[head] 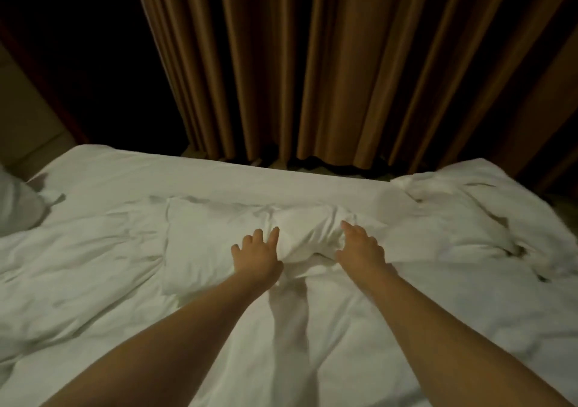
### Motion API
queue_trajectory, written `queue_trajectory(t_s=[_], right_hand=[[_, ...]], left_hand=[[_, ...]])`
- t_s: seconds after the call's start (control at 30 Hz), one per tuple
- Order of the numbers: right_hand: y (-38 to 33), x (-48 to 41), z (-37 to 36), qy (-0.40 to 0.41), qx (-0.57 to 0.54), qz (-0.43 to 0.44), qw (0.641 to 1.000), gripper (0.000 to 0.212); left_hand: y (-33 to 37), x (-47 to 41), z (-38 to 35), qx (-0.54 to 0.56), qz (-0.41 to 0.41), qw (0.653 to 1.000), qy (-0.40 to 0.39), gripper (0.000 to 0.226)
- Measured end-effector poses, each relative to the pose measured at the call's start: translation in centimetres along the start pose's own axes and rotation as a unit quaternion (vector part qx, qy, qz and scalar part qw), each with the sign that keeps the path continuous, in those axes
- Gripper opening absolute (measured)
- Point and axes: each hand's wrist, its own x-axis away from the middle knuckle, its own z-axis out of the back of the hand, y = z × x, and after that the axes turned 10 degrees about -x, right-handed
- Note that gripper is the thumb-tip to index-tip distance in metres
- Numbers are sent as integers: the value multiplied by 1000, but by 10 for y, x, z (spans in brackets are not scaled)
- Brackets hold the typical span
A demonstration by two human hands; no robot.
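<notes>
Pillow white, lies on duvet, under and between both grips, most of its length left of left grip. Left grip wide, fingers spread and fairly straight, pressing on pillow; thumb hidden. Right grip wide too, fingers laid over raised part of pillow. Fabric bunched into hump between grips. Rumpled bedding heap well right of right grip. Second pillow far left of left grip. Brown curtain beyond both grips, past bed's far edge.
</notes>
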Motion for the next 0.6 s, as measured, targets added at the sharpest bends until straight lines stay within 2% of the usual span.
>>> queue_trajectory(t_s=[0.1, 0.2, 0.33, 0.43, 0.5, 0.57, 0.6], right_hand=[[-5, -45, -26, -11, 71, 0, 997, 68], [-20, -84, -43, 2, 123, 41, 992, 83], [-27, -134, -57, -22, 164, 37, 986, 100], [-11, -159, -74, -51, 217, 50, 974, 112], [-1, -170, -84, -77, 216, 56, 972, 97], [-5, -178, -89, -90, 173, 52, 979, 56], [-13, -178, -91, -83, 128, 36, 988, 42]], left_hand=[[-13, -31, -18, 6, 10, 1000, -18, 73], [-21, -59, -31, 28, 1, 1000, 3, 77], [-26, -88, -44, 89, -88, 990, 60, 80], [-28, -100, -54, 87, -128, 985, 80, 86], [-30, -109, -60, 80, -130, 986, 73, 95], [-30, -118, -68, 65, -129, 989, 40, 104], [-28, -121, -70, 50, -130, 990, 23, 109]])
